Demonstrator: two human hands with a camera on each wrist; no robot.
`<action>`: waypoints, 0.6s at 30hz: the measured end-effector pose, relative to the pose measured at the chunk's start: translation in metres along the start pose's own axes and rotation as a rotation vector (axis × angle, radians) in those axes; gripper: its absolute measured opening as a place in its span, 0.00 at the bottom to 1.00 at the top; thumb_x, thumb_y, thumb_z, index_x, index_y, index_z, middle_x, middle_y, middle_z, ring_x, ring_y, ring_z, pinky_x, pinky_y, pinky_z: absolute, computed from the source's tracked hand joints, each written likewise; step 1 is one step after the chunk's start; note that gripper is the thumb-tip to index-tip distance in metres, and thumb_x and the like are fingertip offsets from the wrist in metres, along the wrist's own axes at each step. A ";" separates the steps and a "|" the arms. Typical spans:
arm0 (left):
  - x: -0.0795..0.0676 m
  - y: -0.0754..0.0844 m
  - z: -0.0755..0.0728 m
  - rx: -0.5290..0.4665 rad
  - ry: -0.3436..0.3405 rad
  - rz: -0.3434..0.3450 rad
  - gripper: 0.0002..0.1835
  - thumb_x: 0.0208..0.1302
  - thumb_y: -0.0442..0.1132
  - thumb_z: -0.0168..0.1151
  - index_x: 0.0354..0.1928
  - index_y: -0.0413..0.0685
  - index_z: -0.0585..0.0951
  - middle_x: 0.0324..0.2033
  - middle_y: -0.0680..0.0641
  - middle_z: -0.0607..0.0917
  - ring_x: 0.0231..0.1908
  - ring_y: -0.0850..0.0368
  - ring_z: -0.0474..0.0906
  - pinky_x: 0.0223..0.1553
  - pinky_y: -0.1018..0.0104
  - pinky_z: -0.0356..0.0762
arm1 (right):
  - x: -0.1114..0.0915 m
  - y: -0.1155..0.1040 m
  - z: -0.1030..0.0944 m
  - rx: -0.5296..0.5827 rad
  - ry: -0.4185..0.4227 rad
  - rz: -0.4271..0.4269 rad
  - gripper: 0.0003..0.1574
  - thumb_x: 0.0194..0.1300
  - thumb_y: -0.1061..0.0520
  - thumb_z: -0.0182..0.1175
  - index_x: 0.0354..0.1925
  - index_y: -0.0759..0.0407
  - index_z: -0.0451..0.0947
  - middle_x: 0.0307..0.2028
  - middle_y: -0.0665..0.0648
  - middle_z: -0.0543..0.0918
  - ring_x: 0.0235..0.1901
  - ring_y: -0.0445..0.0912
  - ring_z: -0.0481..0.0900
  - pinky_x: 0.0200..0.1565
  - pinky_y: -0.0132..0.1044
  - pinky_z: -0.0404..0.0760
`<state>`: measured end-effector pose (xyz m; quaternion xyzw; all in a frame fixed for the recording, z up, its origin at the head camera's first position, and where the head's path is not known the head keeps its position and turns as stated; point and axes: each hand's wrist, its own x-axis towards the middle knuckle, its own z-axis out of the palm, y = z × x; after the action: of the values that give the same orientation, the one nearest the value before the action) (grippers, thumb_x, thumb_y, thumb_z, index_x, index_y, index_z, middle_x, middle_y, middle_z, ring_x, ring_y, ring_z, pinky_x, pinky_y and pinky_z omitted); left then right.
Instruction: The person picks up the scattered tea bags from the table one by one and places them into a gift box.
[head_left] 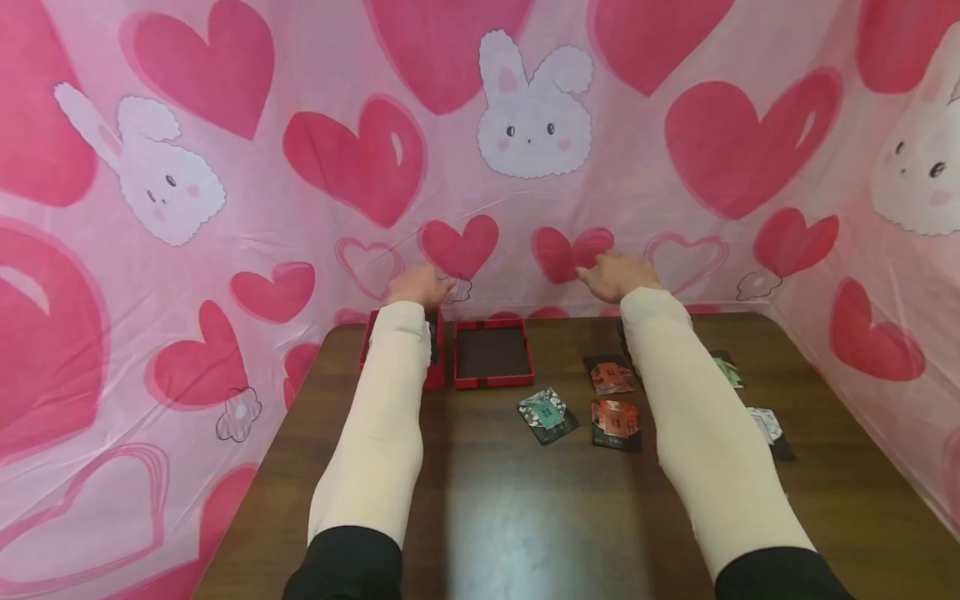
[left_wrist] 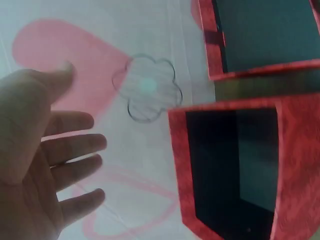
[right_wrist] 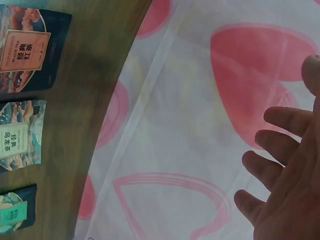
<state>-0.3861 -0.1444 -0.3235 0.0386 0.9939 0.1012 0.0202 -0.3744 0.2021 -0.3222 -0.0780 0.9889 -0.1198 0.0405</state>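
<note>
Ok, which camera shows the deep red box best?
The left wrist view. The deep red box is close there, its dark inside showing, though the frame cuts some off. In the head view, the left arm's cream sleeve hides much of it. The right wrist view doesn't show it.

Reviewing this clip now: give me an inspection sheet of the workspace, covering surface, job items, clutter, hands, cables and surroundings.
Surface: brown wood-grain table, with a glare patch toward the near side.
Job items: deep red box beside a shallow red lid, which lies open side up; tea packets spread to the right, one printed BLACK TEA. The right arm hides part of the spread, so no firm count.
Clutter: nothing seen.
Hands: left hand raised near the box, right hand raised near the table's far edge; both with fingers relaxed, holding nothing.
Cables: nothing seen.
Surroundings: pink sheet printed with hearts and rabbits.
</note>
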 end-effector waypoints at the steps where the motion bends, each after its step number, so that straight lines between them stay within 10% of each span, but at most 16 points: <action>1: 0.000 -0.004 0.000 -0.007 0.004 -0.017 0.24 0.74 0.55 0.51 0.42 0.40 0.84 0.47 0.38 0.84 0.50 0.40 0.80 0.53 0.38 0.75 | 0.001 0.001 0.001 0.008 -0.005 0.001 0.47 0.76 0.33 0.40 0.75 0.66 0.57 0.72 0.71 0.61 0.71 0.68 0.56 0.68 0.67 0.54; 12: -0.011 -0.083 0.001 -0.166 0.036 -0.180 0.22 0.60 0.37 0.64 0.55 0.33 0.76 0.51 0.30 0.80 0.52 0.33 0.75 0.51 0.34 0.74 | 0.000 0.010 0.008 0.103 0.002 -0.087 0.21 0.72 0.54 0.57 0.53 0.70 0.81 0.52 0.70 0.82 0.53 0.63 0.77 0.58 0.59 0.73; 18: -0.032 -0.132 0.000 -0.157 -0.038 -0.166 0.13 0.58 0.38 0.68 0.36 0.32 0.81 0.30 0.37 0.81 0.35 0.40 0.76 0.35 0.46 0.79 | 0.001 0.024 0.019 0.153 -0.006 -0.128 0.13 0.67 0.60 0.61 0.42 0.70 0.85 0.37 0.64 0.87 0.39 0.57 0.78 0.48 0.53 0.78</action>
<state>-0.3642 -0.2763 -0.3495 -0.0438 0.9821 0.1760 0.0503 -0.3768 0.2209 -0.3468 -0.1380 0.9697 -0.1972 0.0414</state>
